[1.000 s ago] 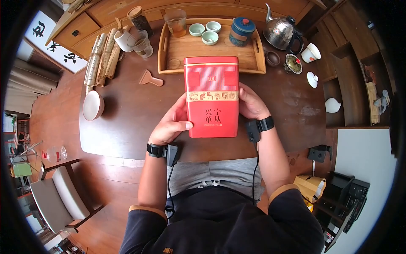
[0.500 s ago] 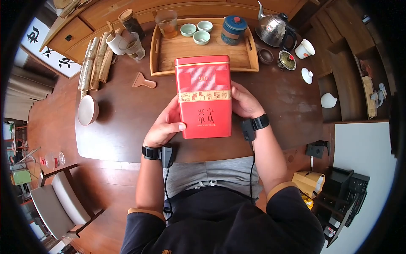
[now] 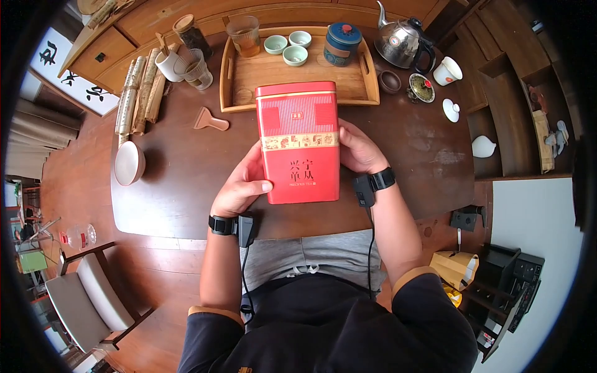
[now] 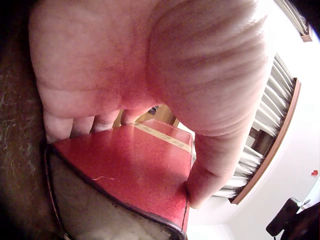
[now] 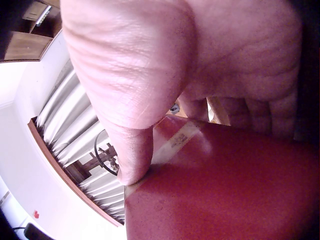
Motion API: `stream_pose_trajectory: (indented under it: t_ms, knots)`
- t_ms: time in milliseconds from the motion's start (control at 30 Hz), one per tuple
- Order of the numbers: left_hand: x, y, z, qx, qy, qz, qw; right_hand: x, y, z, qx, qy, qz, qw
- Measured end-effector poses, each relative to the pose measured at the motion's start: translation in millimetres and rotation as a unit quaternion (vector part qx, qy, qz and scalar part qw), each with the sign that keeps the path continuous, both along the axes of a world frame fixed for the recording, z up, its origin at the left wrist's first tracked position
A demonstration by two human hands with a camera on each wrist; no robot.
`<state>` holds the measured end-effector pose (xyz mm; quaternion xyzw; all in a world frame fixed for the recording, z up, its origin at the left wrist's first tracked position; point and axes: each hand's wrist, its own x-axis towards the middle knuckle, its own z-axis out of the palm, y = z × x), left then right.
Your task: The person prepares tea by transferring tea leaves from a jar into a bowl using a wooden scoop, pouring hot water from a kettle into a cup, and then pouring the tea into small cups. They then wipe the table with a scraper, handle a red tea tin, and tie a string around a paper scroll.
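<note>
A tall red tin [image 3: 301, 155] with a gold band and dark characters on its front is held between both hands, its lid on. The left hand [image 3: 241, 186] grips its left side, thumb on the front edge near the bottom. On the other side the right hand [image 3: 360, 148] grips it a little higher. In the left wrist view the thumb and fingers of the left hand [image 4: 150, 65] lie on opposite edges of the tin [image 4: 130, 170]. The right wrist view has the thumb of the right hand [image 5: 175, 65] against the tin's edge [image 5: 225, 180].
Behind the tin stands a wooden tray [image 3: 233, 108] with small green cups [image 3: 295, 56], a glass and a blue jar [image 3: 342, 45]. A kettle [image 3: 399, 45] and lidded bowl are at right; bamboo scrolls [image 3: 149, 87], a brown scraper [image 3: 211, 119] and a bowl [image 3: 129, 163] at left.
Tin, hands and table things all shifted left in the head view together over the last second, as the view turned slightly. The grip on the tin looks the same.
</note>
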<state>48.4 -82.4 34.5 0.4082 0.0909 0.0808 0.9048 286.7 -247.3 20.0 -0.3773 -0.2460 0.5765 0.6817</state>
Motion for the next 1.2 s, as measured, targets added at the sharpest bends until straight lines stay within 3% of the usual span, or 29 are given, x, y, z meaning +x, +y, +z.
stream_pose_trajectory:
  t_ms: [467,600,667,733,1200]
  knots:
    - [1,0,0,-0.003,-0.004,-0.003,1.000,-2,-1,6,0.006,0.019,0.000,1.000]
    - [-3,2,0,0.008,-0.011,-0.001,1.000,5,-2,-24,0.024,-0.013,-0.006,1.000]
    - [-2,6,-7,-0.001,-0.025,-0.015,1.000,0,3,-4,0.040,-0.026,0.009,0.999]
    - [0,5,-5,-0.011,-0.021,-0.012,1.000,9,-4,-19,0.014,-0.004,0.013,1.000]
    - [1,3,1,-0.010,-0.014,-0.013,1.000,3,-2,-4,-0.001,-0.008,0.012,1.000]
